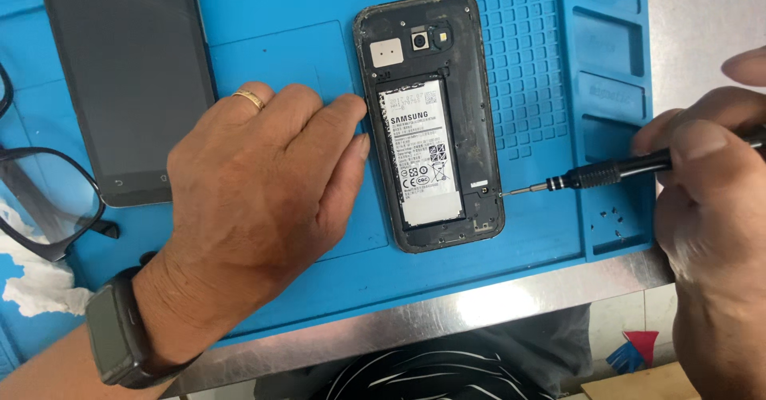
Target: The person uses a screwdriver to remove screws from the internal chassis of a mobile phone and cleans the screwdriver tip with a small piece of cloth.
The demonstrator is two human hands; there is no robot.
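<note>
An opened phone (431, 121) lies back up on the blue work mat (279, 41), its back cover off and a white-labelled battery (421, 157) showing. My left hand (255, 200), with a ring and a dark wristband, rests flat on the mat, fingertips touching the phone's left edge. My right hand (706, 193) grips a black precision screwdriver (590, 177), held nearly level. Its thin tip touches the phone's lower right edge.
A dark tablet (128, 81) lies screen up at the mat's upper left. Black-framed glasses (44, 208) sit at the far left by some white paper. The mat's right side has small trays (610, 97) holding tiny screws. A steel table edge (447, 320) runs below.
</note>
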